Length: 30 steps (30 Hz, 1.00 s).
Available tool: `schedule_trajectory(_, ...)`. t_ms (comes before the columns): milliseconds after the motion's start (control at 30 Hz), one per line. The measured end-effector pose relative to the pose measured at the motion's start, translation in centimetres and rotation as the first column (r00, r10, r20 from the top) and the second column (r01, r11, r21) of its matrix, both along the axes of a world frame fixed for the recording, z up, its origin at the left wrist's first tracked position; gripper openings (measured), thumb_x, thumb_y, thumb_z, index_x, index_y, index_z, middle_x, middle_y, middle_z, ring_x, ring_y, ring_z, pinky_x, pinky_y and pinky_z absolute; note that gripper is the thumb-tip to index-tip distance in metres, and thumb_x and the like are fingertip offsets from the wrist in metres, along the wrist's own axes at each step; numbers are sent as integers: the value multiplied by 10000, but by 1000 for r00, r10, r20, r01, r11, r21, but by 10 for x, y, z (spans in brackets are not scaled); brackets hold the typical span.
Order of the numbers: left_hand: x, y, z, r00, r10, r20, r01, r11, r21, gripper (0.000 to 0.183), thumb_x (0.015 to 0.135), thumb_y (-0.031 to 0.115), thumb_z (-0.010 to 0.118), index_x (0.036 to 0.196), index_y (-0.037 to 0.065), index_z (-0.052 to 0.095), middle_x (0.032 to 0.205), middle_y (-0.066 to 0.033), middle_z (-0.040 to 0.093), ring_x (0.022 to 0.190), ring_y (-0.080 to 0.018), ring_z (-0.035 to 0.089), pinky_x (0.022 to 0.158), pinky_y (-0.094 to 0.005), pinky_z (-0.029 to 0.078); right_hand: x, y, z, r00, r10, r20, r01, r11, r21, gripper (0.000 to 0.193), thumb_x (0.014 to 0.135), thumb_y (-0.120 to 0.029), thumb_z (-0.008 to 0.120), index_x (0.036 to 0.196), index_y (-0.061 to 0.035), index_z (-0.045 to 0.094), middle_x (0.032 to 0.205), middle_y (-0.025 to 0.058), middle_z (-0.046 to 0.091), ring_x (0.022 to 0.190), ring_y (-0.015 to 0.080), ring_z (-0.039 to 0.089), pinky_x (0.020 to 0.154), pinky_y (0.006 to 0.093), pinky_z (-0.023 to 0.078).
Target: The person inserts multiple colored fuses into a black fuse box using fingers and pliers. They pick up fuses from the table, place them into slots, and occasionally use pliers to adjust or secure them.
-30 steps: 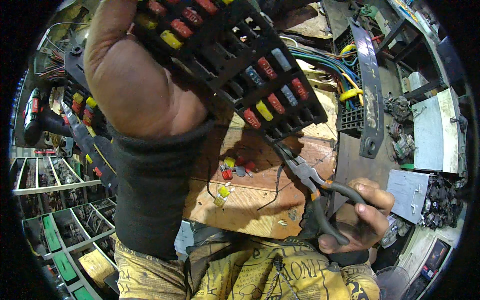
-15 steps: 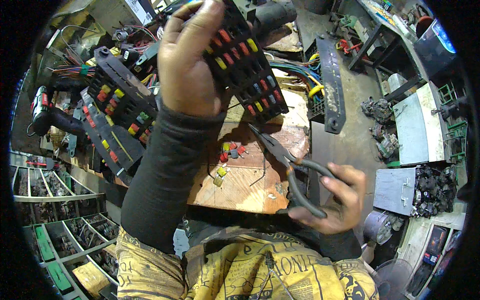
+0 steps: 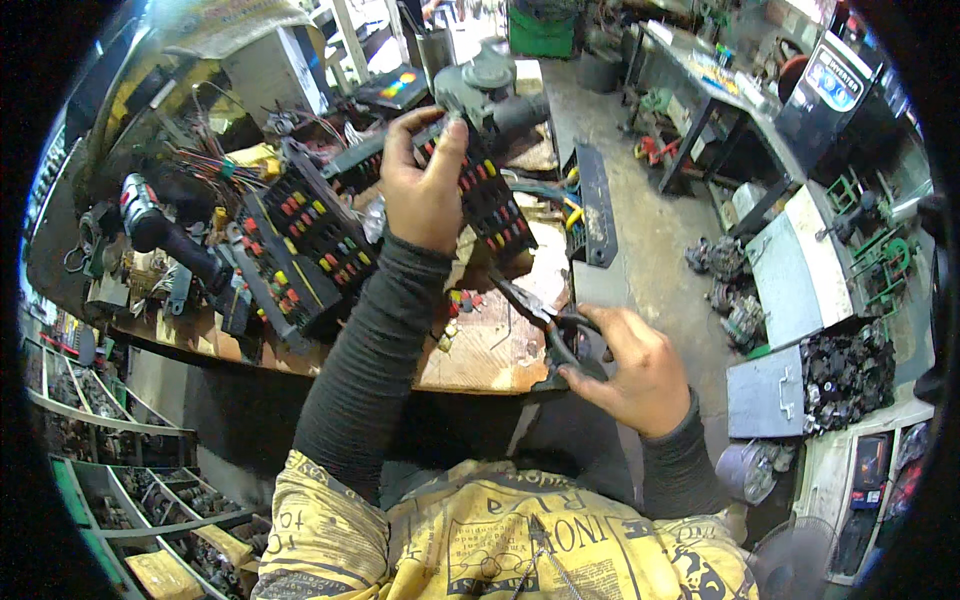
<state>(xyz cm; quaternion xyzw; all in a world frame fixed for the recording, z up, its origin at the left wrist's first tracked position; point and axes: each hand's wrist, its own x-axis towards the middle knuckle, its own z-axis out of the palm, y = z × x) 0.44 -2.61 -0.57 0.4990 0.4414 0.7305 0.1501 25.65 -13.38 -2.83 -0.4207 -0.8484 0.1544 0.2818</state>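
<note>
My left hand [image 3: 425,185] grips the upper part of a black fuse box [image 3: 492,212] and holds it tilted above the bench. Rows of red, yellow and blue blade fuses fill its face. In my right hand [image 3: 635,370] are long-nose pliers [image 3: 540,309] with dark grey handles, fingers and thumb round the grips. The pliers' tips point up and left, just under the lower end of the fuse box; whether they touch it or hold anything is too small to tell. Loose red and yellow fuses [image 3: 463,301] lie below on the wooden bench top [image 3: 490,362].
Another fuse-filled black box [image 3: 305,225] stands left of my left forearm, with a red-and-black power tool [image 3: 150,215] beyond it. Tangled wires [image 3: 215,165] lie behind. A long black panel [image 3: 594,205] stands at the bench's right edge. Part bins [image 3: 150,510] fill the lower left.
The view has tilted up and shows more of the bench's far side. The fuse box remains in my left hand, and my right hand has closed the pliers' handles nearer together.
</note>
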Motion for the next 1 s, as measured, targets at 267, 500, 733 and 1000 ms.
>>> schedule_trajectory(267, 4, -8, -16, 978, -146, 152, 143, 989, 28, 278, 1041, 202, 576, 1264, 37, 552, 1051, -31, 603, 907, -87, 542, 835, -248, 465, 17, 2, -8, 904, -165, -394, -90, 828, -553, 511, 791, -217, 765, 1229, -12, 600, 944, 153, 673, 673, 267, 685, 606, 341, 569)
schedule_trajectory(500, -9, -16, -14, 964, -247, 96, 256, 961, -100, 377, 956, 123, 656, 1298, 37, 522, 1088, -49, 596, 951, -127, 581, 878, -271, 484, 74, -28, -84, 248, -415, -875, -711, 535, -455, 680, 808, -235, 724, 1372, 19, 441, 1009, 238, 625, 694, 307, 687, 545, 370, 592)
schedule_trajectory(733, -34, -32, 8, 967, -175, -187, 122, 957, -265, 572, 884, 129, 713, 1392, -3, 484, 1279, -157, 566, 1169, -197, 564, 993, -316, 465, 85, -57, -145, 290, -424, -858, -768, 432, -473, 711, 693, -62, 710, 1342, -8, 425, 1040, 184, 596, 929, 372, 664, 758, 531, 580)
schedule_trajectory(1000, -42, -103, 26, 967, -253, -5, 252, 963, -93, 518, 928, 25, 634, 1391, -5, 403, 1340, -163, 506, 1259, -227, 528, 1079, -340, 433, 62, -61, -187, 405, -638, -655, -565, 388, -728, 477, 679, 63, 532, 1146, -32, 551, 908, 99, 607, 779, 244, 626, 699, 386, 557)
